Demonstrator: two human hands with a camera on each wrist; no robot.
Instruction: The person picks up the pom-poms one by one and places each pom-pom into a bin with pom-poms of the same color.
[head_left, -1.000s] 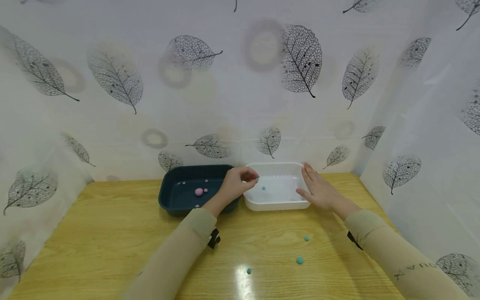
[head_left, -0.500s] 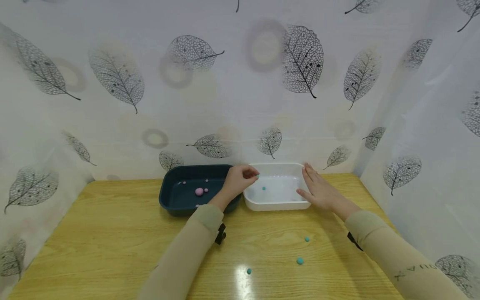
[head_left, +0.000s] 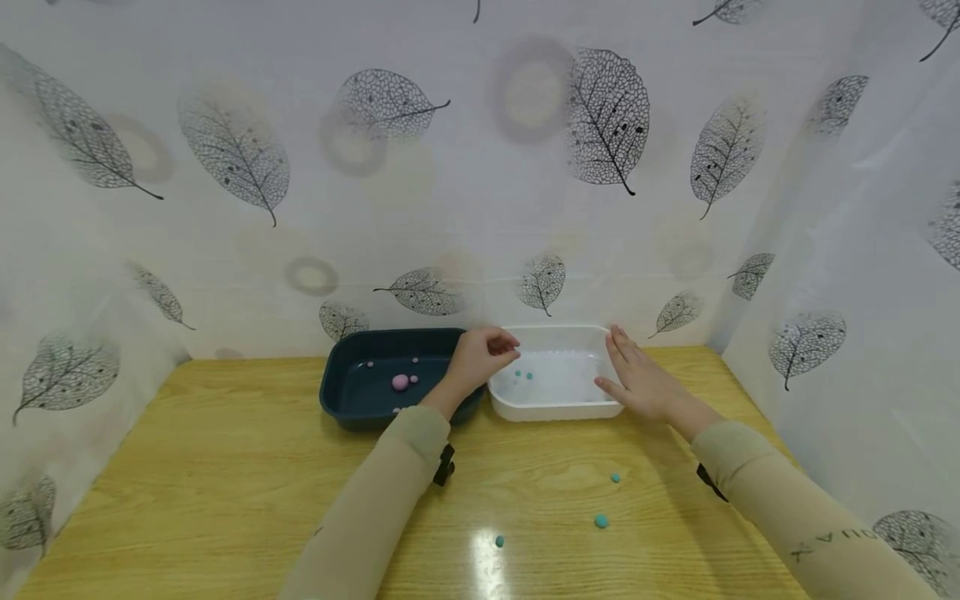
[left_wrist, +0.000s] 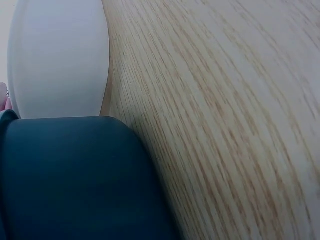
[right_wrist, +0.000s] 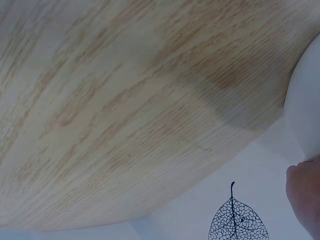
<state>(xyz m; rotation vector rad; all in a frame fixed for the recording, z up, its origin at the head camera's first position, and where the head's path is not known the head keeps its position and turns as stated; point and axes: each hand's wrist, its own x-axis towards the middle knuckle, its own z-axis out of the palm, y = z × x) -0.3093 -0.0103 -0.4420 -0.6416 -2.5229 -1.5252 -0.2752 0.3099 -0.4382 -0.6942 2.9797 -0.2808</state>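
My left hand (head_left: 478, 358) hovers at the left end of the white tray (head_left: 558, 412), thumb and fingertips slightly apart with nothing between them. Just below those fingertips, two small teal balls (head_left: 523, 375) lie on the tray floor. Against the tray's right end rests my right hand (head_left: 639, 379), its fingers straight. In the left wrist view the dark teal tray (left_wrist: 75, 175) and the white tray's wall (left_wrist: 60, 55) show, but the left fingers are mostly out of sight. The right wrist view catches part of a right-hand finger (right_wrist: 305, 197) by the white tray.
Pink balls (head_left: 400, 382) of differing sizes lie in the dark teal tray, which stands left of the white one. Three teal balls lie on the wooden table (head_left: 187, 483) nearer the front, the biggest (head_left: 602, 521) among them. A leaf-print curtain (head_left: 480, 192) hangs behind.
The teal ball pinched in my left fingertips has been let go and now lies in the white tray beside the other one. My right hand has stayed in place.
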